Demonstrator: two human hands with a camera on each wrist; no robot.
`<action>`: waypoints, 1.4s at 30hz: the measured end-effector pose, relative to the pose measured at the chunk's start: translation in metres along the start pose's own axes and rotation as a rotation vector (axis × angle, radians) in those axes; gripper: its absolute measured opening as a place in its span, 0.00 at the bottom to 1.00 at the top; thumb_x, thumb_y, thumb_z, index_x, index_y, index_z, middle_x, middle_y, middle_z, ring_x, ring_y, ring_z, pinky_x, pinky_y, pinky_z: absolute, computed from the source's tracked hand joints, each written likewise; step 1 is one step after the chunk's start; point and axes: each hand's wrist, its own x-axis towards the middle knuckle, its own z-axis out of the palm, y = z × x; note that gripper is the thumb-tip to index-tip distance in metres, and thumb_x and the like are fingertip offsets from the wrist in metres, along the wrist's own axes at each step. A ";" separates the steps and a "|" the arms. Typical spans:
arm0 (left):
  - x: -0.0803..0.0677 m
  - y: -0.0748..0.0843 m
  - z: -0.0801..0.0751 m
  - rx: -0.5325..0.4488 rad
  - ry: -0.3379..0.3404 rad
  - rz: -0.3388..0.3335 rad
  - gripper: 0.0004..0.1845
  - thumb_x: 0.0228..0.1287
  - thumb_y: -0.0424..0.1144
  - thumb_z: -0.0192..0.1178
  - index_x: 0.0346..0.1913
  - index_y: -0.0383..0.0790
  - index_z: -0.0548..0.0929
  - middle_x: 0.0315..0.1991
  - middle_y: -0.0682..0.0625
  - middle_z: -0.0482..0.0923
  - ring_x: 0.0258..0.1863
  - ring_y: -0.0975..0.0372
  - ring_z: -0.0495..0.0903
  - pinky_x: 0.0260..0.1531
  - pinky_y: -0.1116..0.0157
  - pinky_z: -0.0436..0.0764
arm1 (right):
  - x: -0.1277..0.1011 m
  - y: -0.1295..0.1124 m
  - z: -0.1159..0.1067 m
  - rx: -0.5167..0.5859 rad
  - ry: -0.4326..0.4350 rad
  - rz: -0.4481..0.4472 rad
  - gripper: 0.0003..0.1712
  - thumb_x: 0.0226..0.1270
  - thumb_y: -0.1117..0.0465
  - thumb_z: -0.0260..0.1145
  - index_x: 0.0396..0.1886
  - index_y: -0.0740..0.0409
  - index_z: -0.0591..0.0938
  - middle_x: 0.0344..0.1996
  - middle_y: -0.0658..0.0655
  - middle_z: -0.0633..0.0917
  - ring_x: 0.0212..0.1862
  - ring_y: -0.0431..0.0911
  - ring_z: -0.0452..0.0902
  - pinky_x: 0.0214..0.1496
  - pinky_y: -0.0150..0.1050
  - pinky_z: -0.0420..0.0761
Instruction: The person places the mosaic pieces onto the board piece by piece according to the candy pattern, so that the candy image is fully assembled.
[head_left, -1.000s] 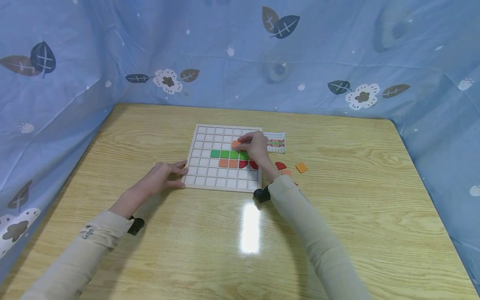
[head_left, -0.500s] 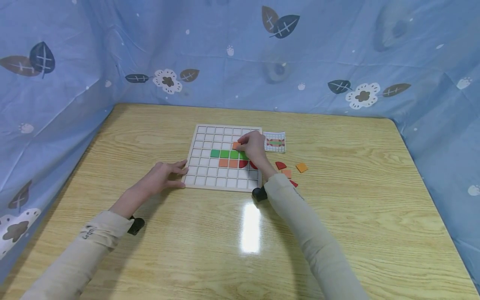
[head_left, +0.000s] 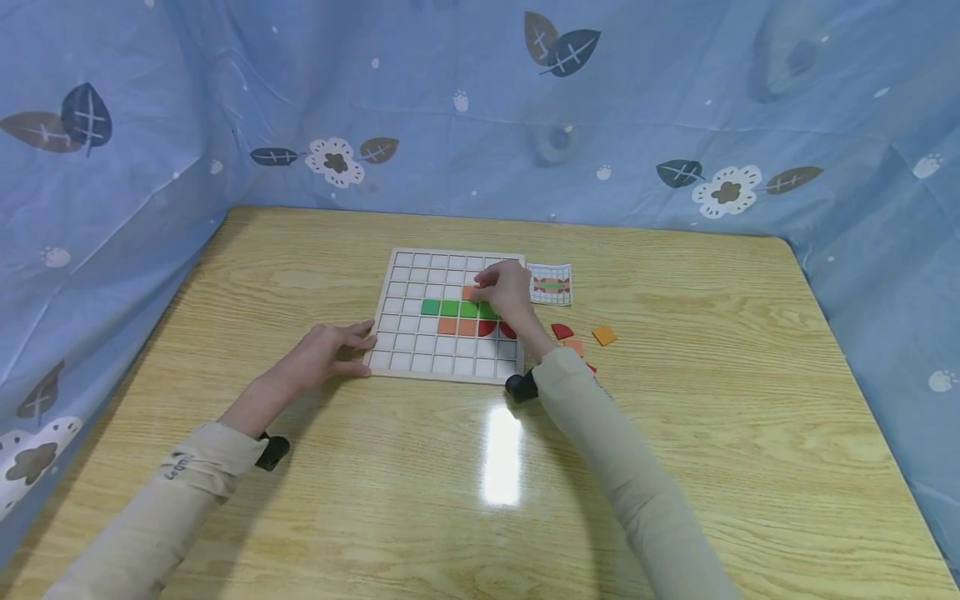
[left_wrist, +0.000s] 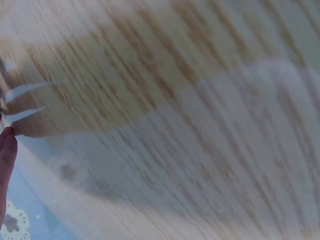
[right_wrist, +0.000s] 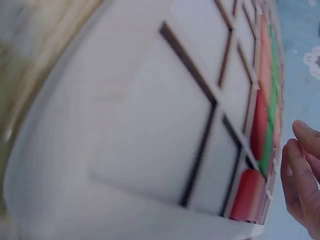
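Note:
In the head view, a white gridded board [head_left: 422, 343] lies on the wooden table. My left hand [head_left: 324, 354] rests at its left side, fingertips and thumb on the edge. With bent fingers my right hand [head_left: 508, 290] pinches an orange square tile [head_left: 469, 293] over the cell just above the green row; its right part is hidden by the fingertips. Green tiles [head_left: 449, 308] fill part of one row. Below them lie orange tiles [head_left: 447, 326] and a red rounded tile [head_left: 487, 327]. The right wrist view shows the right hand [right_wrist: 302, 175] beyond the board's red pieces.
Right of the board lies a small pattern card [head_left: 551, 285]. Loose pieces sit near the right forearm: a red quarter-round tile [head_left: 562, 331], a yellow-orange square tile [head_left: 604, 335], a salmon tile [head_left: 573, 346] and a partly hidden red piece. A blue patterned cloth [head_left: 480, 108] hangs behind the table.
My right hand has shifted very slightly, and the orange square tile has come a little nearer to the green row. The left hand and the board have stayed in place.

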 end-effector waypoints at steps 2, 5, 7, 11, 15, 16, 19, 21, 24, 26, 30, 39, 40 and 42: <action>0.000 0.001 0.000 -0.005 0.000 -0.001 0.28 0.52 0.33 0.70 0.57 0.25 0.76 0.66 0.33 0.62 0.64 0.39 0.61 0.60 0.45 0.67 | -0.001 0.001 -0.005 0.013 -0.001 -0.024 0.12 0.57 0.70 0.72 0.42 0.70 0.85 0.39 0.66 0.86 0.42 0.55 0.84 0.47 0.43 0.82; 0.000 0.002 0.000 -0.010 0.000 -0.003 0.28 0.53 0.34 0.70 0.56 0.25 0.76 0.66 0.33 0.62 0.64 0.38 0.61 0.60 0.45 0.67 | -0.003 0.003 -0.014 0.052 -0.009 -0.018 0.12 0.58 0.70 0.71 0.42 0.69 0.85 0.41 0.65 0.86 0.43 0.55 0.84 0.46 0.43 0.82; 0.000 0.002 -0.001 -0.016 -0.001 -0.005 0.28 0.53 0.34 0.70 0.56 0.25 0.76 0.66 0.33 0.62 0.65 0.38 0.61 0.60 0.45 0.66 | -0.005 0.007 -0.021 0.073 -0.014 -0.002 0.12 0.58 0.69 0.70 0.43 0.68 0.85 0.42 0.64 0.86 0.44 0.54 0.84 0.46 0.43 0.83; -0.001 0.002 -0.001 -0.023 -0.003 -0.005 0.28 0.54 0.35 0.70 0.57 0.25 0.76 0.66 0.33 0.62 0.65 0.38 0.60 0.61 0.44 0.66 | -0.011 0.013 -0.037 0.136 -0.037 0.032 0.14 0.61 0.69 0.68 0.47 0.68 0.84 0.45 0.64 0.85 0.46 0.54 0.83 0.49 0.43 0.82; 0.000 0.001 0.000 -0.026 -0.004 0.000 0.28 0.54 0.36 0.70 0.57 0.25 0.76 0.66 0.33 0.62 0.65 0.38 0.60 0.61 0.44 0.65 | -0.019 0.020 -0.056 0.167 -0.061 0.053 0.16 0.63 0.68 0.66 0.50 0.68 0.82 0.49 0.64 0.83 0.49 0.55 0.81 0.52 0.44 0.80; 0.000 0.001 0.000 -0.029 -0.005 0.001 0.29 0.54 0.36 0.70 0.57 0.25 0.76 0.66 0.33 0.62 0.65 0.38 0.60 0.61 0.44 0.65 | -0.022 0.023 -0.061 0.185 -0.072 0.049 0.16 0.64 0.67 0.65 0.51 0.68 0.82 0.50 0.64 0.82 0.49 0.55 0.80 0.53 0.44 0.80; 0.000 0.000 0.000 -0.021 0.003 0.007 0.28 0.53 0.35 0.70 0.57 0.25 0.76 0.66 0.33 0.62 0.65 0.39 0.61 0.61 0.44 0.66 | -0.031 0.034 -0.075 0.210 -0.088 0.036 0.18 0.66 0.66 0.65 0.54 0.67 0.80 0.53 0.62 0.81 0.50 0.54 0.79 0.53 0.44 0.80; 0.000 0.000 0.000 -0.016 0.009 0.011 0.28 0.53 0.34 0.70 0.56 0.25 0.76 0.66 0.33 0.63 0.64 0.39 0.62 0.61 0.45 0.66 | -0.037 0.043 -0.084 0.225 -0.105 0.021 0.19 0.67 0.64 0.64 0.56 0.66 0.79 0.54 0.61 0.79 0.51 0.52 0.79 0.53 0.44 0.81; -0.001 0.000 0.000 -0.016 0.011 0.009 0.28 0.53 0.35 0.70 0.56 0.25 0.76 0.66 0.33 0.63 0.64 0.38 0.62 0.60 0.44 0.66 | -0.046 0.056 -0.096 0.233 -0.111 -0.004 0.19 0.68 0.63 0.64 0.57 0.66 0.79 0.55 0.61 0.79 0.48 0.46 0.79 0.50 0.39 0.82; -0.001 0.000 0.000 -0.026 0.007 0.007 0.28 0.53 0.35 0.70 0.57 0.25 0.76 0.66 0.33 0.62 0.64 0.38 0.61 0.61 0.44 0.66 | -0.052 0.066 -0.104 0.232 -0.114 -0.025 0.20 0.68 0.63 0.64 0.57 0.67 0.78 0.56 0.62 0.79 0.46 0.42 0.80 0.49 0.34 0.81; 0.000 0.000 0.000 -0.033 0.005 0.002 0.29 0.53 0.35 0.70 0.57 0.25 0.76 0.66 0.33 0.62 0.65 0.39 0.61 0.61 0.44 0.66 | -0.063 0.081 -0.117 0.205 -0.099 -0.081 0.20 0.67 0.62 0.65 0.55 0.69 0.79 0.54 0.66 0.80 0.44 0.35 0.79 0.45 0.26 0.79; 0.000 -0.001 0.001 -0.038 0.006 0.004 0.28 0.53 0.35 0.70 0.57 0.25 0.76 0.66 0.33 0.63 0.64 0.38 0.61 0.61 0.44 0.65 | -0.088 0.114 -0.125 0.173 -0.079 -0.183 0.15 0.63 0.68 0.67 0.49 0.72 0.82 0.45 0.71 0.83 0.42 0.32 0.79 0.50 0.23 0.76; 0.000 -0.001 0.001 -0.040 0.006 0.005 0.28 0.53 0.35 0.70 0.56 0.25 0.76 0.66 0.32 0.63 0.64 0.38 0.61 0.61 0.44 0.65 | -0.091 0.117 -0.125 0.173 -0.081 -0.182 0.15 0.63 0.70 0.67 0.48 0.73 0.82 0.45 0.71 0.83 0.42 0.31 0.80 0.50 0.23 0.77; 0.000 -0.001 0.001 -0.044 0.008 0.008 0.28 0.53 0.35 0.70 0.56 0.25 0.76 0.65 0.32 0.63 0.64 0.38 0.62 0.61 0.44 0.65 | -0.096 0.122 -0.124 0.161 -0.076 -0.186 0.14 0.62 0.71 0.67 0.47 0.74 0.82 0.44 0.71 0.84 0.42 0.31 0.80 0.47 0.24 0.79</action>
